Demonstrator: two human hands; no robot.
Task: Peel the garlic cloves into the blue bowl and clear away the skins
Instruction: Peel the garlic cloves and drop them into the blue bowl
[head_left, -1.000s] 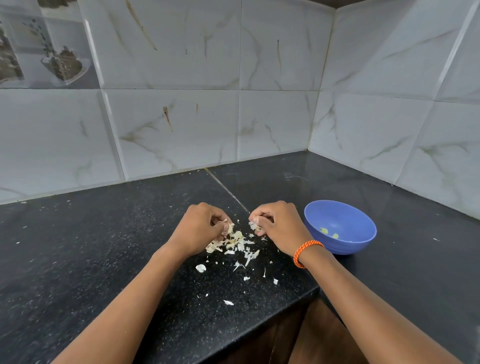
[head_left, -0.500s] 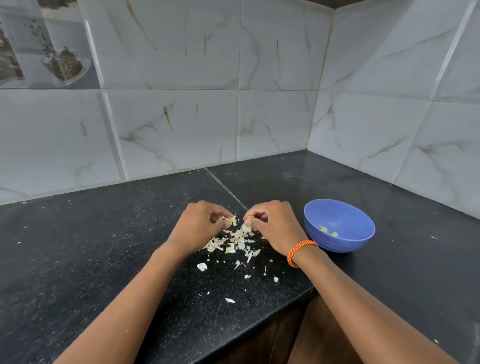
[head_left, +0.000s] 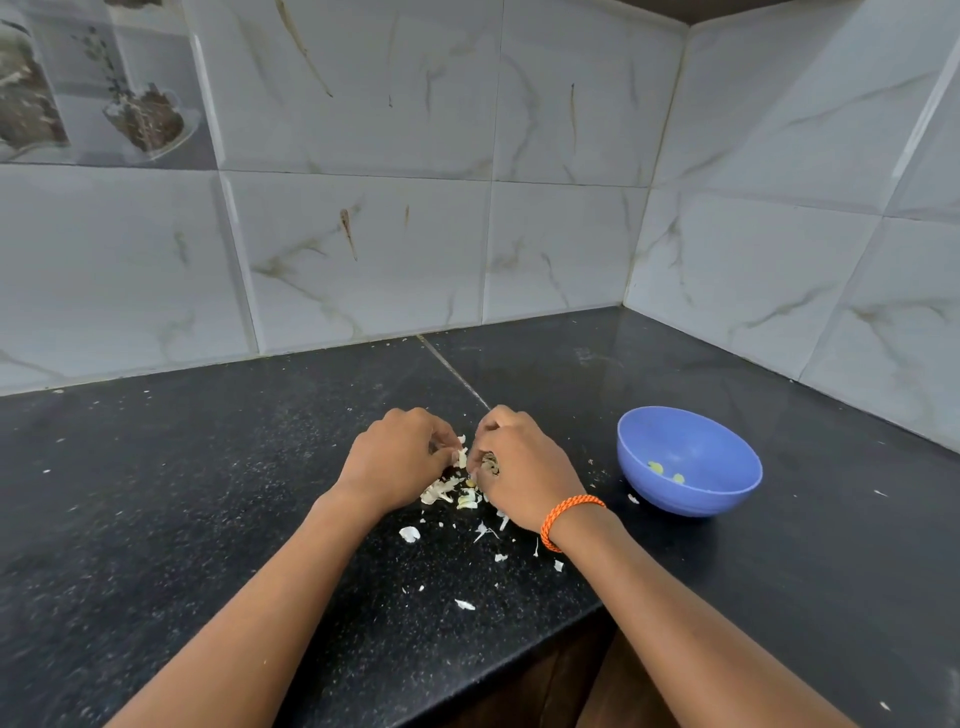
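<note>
Where the right hand (head_left: 519, 467) works, the round blue plastic bowl (head_left: 727, 499) sits just to its right on the speckled black stone counter (head_left: 208, 493), smooth-walled and glossy, holding two small pale yellow-green peeled garlic cloves (head_left: 665, 472) near its bottom. Right hand: fingers curled, pinching a small garlic clove (head_left: 489, 464) with a brownish root end; a braided orange cord bracelet (head_left: 569, 517) circles its wrist. Left hand (head_left: 397, 460): fingers curled inward, tips pinching a pale scrap of skin at the same clove, close against the right hand. Beneath and just nearer than both hands lies a heap of thin, papery white garlic skins (head_left: 452, 493), torn and curled, with loose flakes scattered nearer the counter's edge. Behind the hands rise glossy white marble-veined wall tiles (head_left: 363, 249).
</note>
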